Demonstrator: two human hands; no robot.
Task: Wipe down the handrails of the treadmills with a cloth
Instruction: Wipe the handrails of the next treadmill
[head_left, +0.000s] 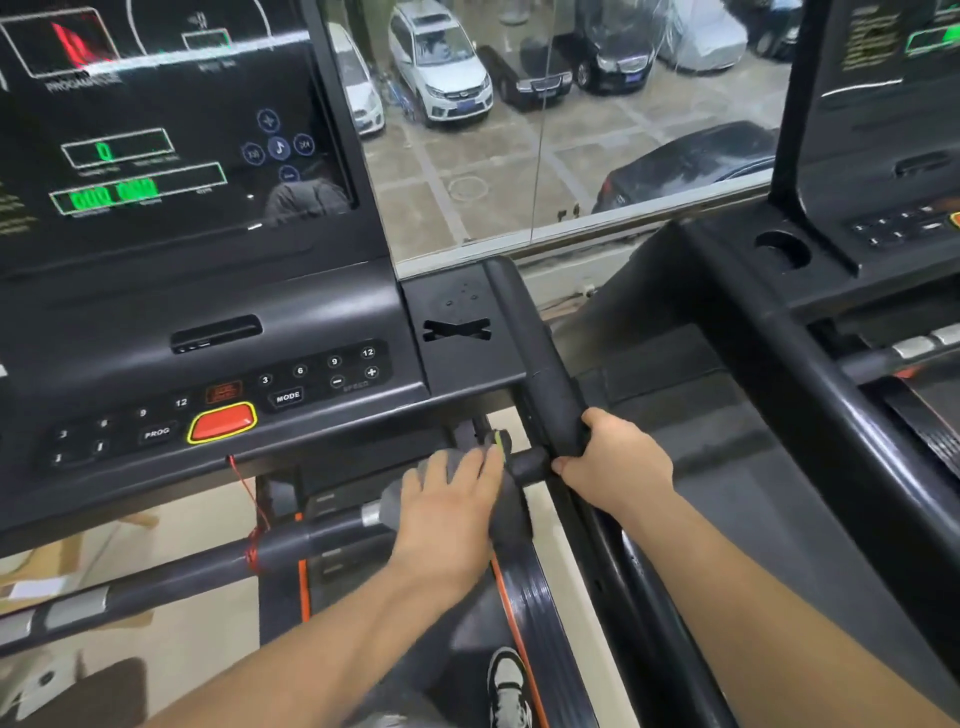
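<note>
A gym floor with two treadmills set side by side against a glass wall; the person stands on the left treadmill (462, 358). Nearest, at the bottom edge of the view, a black-and-white shoe (506, 680) rests on the belt beside its orange side stripe.

Both bare forearms reach forward. The left hand (447, 512) lies flat, fingers straight and together, pressing a grey cloth (511, 512) onto the right end of the front handrail (182, 577), the crossbar running under the console's near edge. The cloth drapes over the bar, just beside where the bar meets the side rail. The right hand (613, 457) is wrapped around the side handrail (550, 374) at the console's right near corner, fingers curled over the top.

A thin red cord (249, 499) hangs from the console's near edge and is tied around the crossbar. Along that edge sit a red stop button (222, 422) with a yellow outline and number keys. Above, the dark screen (156, 130) shows green digits.

To the right stands the second treadmill (753, 364), with a round cup holder (782, 250). Beyond the glass, parked cars (441, 67) stand on wet paving.
</note>
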